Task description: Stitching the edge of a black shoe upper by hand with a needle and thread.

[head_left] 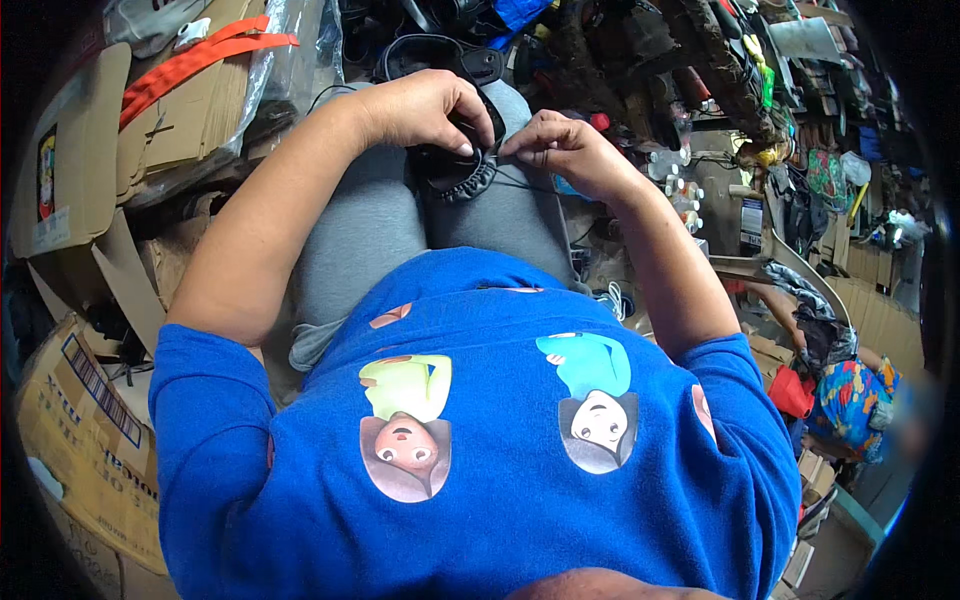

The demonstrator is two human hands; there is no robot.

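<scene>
Right here over my grey cloth trousers [370, 215], between the thighs, sits the black, flexible piece with a ruched rim [478, 182], my bare left hand [435, 112] curled over it, thumb and forefinger a narrow gap apart, and my bare right hand [570, 152] bunching its fingertips beside it; whether either pinches material, I can't tell! Best, I'd judge, to steady with the left and work the puckers evenly with the right, keeping the thin black cord [530, 187] untangled. The ruched end faces me, the long axis seemingly running away kneeward, partly hidden.
</scene>
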